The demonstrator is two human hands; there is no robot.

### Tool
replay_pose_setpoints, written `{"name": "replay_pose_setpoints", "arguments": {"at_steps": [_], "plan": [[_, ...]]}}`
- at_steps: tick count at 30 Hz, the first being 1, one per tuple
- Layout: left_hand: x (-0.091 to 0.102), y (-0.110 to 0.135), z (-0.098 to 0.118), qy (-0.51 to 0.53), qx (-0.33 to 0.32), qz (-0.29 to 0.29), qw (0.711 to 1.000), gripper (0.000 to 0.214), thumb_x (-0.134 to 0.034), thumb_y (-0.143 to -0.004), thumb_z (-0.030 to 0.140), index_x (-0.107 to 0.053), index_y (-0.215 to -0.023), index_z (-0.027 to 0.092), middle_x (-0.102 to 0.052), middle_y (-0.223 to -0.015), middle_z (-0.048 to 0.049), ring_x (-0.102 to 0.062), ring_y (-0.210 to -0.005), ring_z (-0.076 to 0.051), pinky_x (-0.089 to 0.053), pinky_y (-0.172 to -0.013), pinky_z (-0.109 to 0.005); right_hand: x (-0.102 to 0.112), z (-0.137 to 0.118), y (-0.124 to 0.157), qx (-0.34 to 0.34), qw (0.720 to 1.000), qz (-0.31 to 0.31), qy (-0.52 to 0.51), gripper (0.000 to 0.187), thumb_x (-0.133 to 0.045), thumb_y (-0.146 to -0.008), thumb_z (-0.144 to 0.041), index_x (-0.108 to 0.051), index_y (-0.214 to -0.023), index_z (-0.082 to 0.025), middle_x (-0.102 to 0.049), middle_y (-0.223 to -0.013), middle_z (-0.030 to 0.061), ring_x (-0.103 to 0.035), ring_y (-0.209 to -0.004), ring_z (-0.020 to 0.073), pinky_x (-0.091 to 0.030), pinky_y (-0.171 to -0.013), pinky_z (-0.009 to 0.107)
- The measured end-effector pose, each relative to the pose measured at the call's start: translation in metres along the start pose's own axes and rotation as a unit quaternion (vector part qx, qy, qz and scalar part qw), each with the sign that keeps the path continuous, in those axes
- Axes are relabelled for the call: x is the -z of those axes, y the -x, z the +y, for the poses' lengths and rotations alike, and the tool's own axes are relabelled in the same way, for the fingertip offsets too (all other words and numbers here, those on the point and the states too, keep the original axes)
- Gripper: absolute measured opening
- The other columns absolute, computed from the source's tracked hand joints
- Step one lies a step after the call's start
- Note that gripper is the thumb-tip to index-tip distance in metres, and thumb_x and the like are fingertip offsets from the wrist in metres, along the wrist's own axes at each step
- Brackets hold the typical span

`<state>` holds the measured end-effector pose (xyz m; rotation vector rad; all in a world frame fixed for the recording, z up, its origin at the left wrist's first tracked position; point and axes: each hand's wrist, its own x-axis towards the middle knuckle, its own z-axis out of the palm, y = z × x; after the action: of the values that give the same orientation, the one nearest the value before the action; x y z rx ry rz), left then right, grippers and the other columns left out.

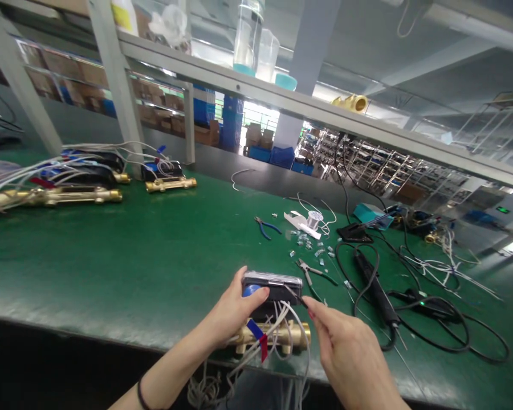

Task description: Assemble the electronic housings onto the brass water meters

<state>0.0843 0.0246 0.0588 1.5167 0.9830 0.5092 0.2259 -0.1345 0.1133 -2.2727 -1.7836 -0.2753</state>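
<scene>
My left hand [235, 304] grips a black meter housing [276, 291] with a clear-edged top, thumb on its front beside a round blue part [251, 290]. Below the housing lies a brass pipe body [297, 336], with white wires [277, 324] and blue and red tags [263, 347] hanging over it. My right hand [346, 341] is closed on a thin pointed metal tool [294, 294], whose tip touches the front of the housing near its upper edge. I cannot tell the tool's exact kind, as my fingers cover its handle.
Blue-handled pliers [267, 226], grey-green pliers [314, 273], small scattered pieces [308, 242] and a solder spool [314, 219] lie beyond my hands. A black corded tool [376, 290] and looped cables are at right. More brass meters [85, 195] sit left; a shelf beam [239, 85] crosses above.
</scene>
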Motion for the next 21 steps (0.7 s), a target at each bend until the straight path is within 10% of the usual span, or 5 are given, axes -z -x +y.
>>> {"name": "replay_pose_setpoints", "arguments": {"at_steps": [9, 21], "plan": [[0.003, 0.004, 0.006, -0.011, 0.005, 0.001, 1.000, 0.088, -0.062, -0.070, 0.053, -0.031, -0.140, 0.009, -0.049, -0.137, -0.0183, -0.047, -0.126, -0.031, -0.032, -0.108, -0.043, -0.001, 0.003, -0.010, -0.028, 0.999, -0.044, -0.012, 0.039, -0.038, -0.090, -0.014, -0.064, -0.117, -0.022, -0.073, -0.092, 0.0081, -0.070, -0.082, 0.0253, -0.054, -0.069, 0.034], [0.005, 0.000, 0.005, 0.003, -0.023, -0.041, 0.999, 0.079, -0.060, -0.074, 0.055, -0.036, -0.135, 0.010, -0.057, -0.128, -0.0137, -0.053, -0.119, -0.028, -0.039, -0.104, -0.037, -0.044, -0.011, -0.007, -0.059, 0.991, 0.094, -0.069, 0.037, -0.034, -0.094, -0.016, -0.064, -0.114, -0.016, -0.072, -0.088, 0.0085, -0.070, -0.083, 0.0203, -0.050, -0.072, 0.027]]}}
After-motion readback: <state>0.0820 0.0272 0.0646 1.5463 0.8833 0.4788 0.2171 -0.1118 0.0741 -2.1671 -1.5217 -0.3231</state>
